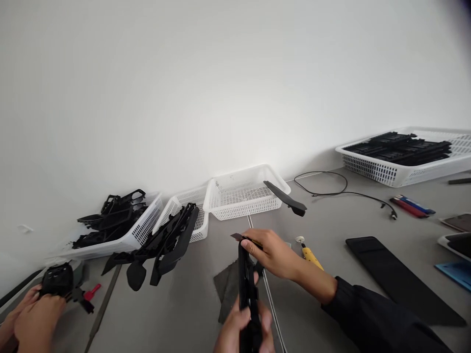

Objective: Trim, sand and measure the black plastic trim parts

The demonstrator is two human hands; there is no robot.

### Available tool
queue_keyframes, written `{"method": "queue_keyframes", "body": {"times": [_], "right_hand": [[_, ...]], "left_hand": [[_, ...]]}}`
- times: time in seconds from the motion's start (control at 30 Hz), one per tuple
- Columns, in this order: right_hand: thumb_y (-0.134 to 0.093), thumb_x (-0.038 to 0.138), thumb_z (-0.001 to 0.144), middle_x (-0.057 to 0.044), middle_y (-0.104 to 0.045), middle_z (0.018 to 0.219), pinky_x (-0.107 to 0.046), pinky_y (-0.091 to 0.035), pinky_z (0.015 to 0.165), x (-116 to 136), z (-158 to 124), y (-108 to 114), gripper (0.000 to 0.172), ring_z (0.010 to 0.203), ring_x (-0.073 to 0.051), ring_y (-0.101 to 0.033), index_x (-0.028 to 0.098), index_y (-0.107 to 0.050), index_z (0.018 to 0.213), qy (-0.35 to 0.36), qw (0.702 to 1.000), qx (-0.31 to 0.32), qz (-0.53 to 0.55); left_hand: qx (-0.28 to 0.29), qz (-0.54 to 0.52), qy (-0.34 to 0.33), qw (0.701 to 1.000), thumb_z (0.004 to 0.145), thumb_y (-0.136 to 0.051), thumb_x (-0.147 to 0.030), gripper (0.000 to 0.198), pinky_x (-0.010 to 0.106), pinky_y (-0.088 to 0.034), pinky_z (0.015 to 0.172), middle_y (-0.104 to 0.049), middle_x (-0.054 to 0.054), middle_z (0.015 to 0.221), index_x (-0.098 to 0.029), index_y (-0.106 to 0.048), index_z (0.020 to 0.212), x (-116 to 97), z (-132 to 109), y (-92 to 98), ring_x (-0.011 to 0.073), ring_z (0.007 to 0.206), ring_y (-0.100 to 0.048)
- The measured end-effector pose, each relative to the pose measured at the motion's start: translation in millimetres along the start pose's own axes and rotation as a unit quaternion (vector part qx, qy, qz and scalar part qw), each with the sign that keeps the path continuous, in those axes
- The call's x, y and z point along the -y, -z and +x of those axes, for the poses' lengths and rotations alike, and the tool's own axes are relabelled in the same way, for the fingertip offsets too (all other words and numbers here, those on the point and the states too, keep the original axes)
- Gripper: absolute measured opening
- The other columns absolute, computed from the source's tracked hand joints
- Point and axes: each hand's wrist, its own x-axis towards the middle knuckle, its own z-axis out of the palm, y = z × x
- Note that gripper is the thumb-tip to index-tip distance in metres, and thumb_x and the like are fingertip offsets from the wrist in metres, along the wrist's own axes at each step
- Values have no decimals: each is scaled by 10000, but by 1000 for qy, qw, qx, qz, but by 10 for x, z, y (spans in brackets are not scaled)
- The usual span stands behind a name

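My left hand (243, 326) wraps round the lower part of a long black plastic part (249, 299), which stands nearly upright in front of me. At its top end is my right hand (270, 252), closed round a utility knife (237, 237). The knife's blade points left, across the part's upper tip, and a bit of yellow handle shows under the fingers; I cannot tell whether the blade touches the part. Dark grey cloths (226, 284) lie on the table behind my left hand. A yellow tool with a white round tip (311, 256) lies beyond my right wrist.
Black parts fill a left basket (142, 225) and overhang a small basket (202, 225). One black part (285, 196) leans on the middle basket (243, 211); another basket (397, 174) stands right. A cable (346, 191) and black panel (397, 274) lie right. Another person's hands (40, 314) work at left.
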Motion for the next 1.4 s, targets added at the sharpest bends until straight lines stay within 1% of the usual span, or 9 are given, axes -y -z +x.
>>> {"method": "queue_keyframes", "body": {"times": [0.07, 0.13, 0.23, 0.37, 0.53, 0.67, 0.8, 1.03, 1.4], "right_hand": [[-391, 406, 1136, -28, -689, 877, -311, -463, 725, -26, 15, 42, 399, 769, -169, -616, 209, -654, 910, 23, 1000, 21, 5], [-414, 365, 1132, -68, -756, 1137, -333, -517, 846, -103, 41, 119, 330, 979, -202, -701, 220, -709, 1160, 44, 999, 19, -6], [-438, 352, 1121, -90, -749, 1307, -352, -544, 892, -310, 52, 241, 352, 1108, -240, -729, 249, -682, 1353, 29, 996, -10, -79], [-421, 383, 1119, -120, -790, 1228, -354, -543, 795, -569, -35, 288, 419, 998, -271, -766, 232, -639, 1444, -26, 985, -11, -171], [-427, 432, 1115, -112, -817, 1081, -324, -446, 702, -665, -125, 191, 406, 870, -261, -758, 214, -643, 1381, -101, 973, 13, -206], [-387, 479, 1122, -78, -764, 824, -311, -312, 616, -709, -135, 137, 418, 667, -206, -659, 191, -686, 1073, -146, 960, 2, -241], [-373, 465, 1124, -40, -671, 699, -329, -233, 598, -729, -142, 130, 480, 560, -153, -519, 207, -589, 783, -118, 960, 21, -253], [-385, 481, 1118, -33, -660, 691, -344, -214, 595, -722, -169, 122, 488, 529, -138, -477, 209, -584, 765, -82, 971, 34, -224], [-381, 506, 1105, -13, -567, 603, -360, -168, 592, -735, -181, 148, 515, 497, -131, -383, 213, -559, 722, -117, 961, -12, -251]], "left_hand": [[-3, -9, -1, 1000, 1012, -626, -529, 347, 279, -576, 598, -693, 65, 966, -193, -696, 1066, -158, 331, -6, 163, 715, -667], [-7, -17, -20, 1000, 1018, -584, -560, 423, 173, -364, 398, -587, 5, 728, -164, -623, 877, -299, 667, -48, 53, 443, -419], [-1, 3, -59, 998, 980, -667, -462, 293, 137, -288, 359, -586, -21, 749, -183, -575, 971, -437, 1068, -108, 27, 423, -310], [37, 61, -80, 994, 1004, -587, -454, 266, 177, -413, 352, -578, -15, 821, -193, -551, 1040, -411, 1340, -11, 50, 433, -385], [139, 32, -73, 987, 906, -580, -335, 238, 185, -454, 363, -581, 38, 1048, -206, -564, 1105, -173, 1408, 219, 52, 504, -463], [132, -17, -94, 987, 843, -573, -238, 449, 148, -408, 361, -568, 35, 1075, -266, -522, 1288, -107, 1415, 280, 47, 518, -436], [116, -40, -83, 989, 823, -562, -198, 720, 153, -411, 363, -583, 36, 1068, -339, -369, 1502, -144, 1404, 292, 56, 515, -444], [122, -27, -46, 991, 834, -590, -218, 858, 166, -445, 381, -624, 35, 1025, -354, -235, 1603, -216, 1330, 276, 63, 507, -480], [130, -13, -50, 990, 858, -610, -259, 833, 164, -463, 388, -639, 20, 960, -367, -255, 1604, -245, 1295, 250, 59, 489, -475]]}}
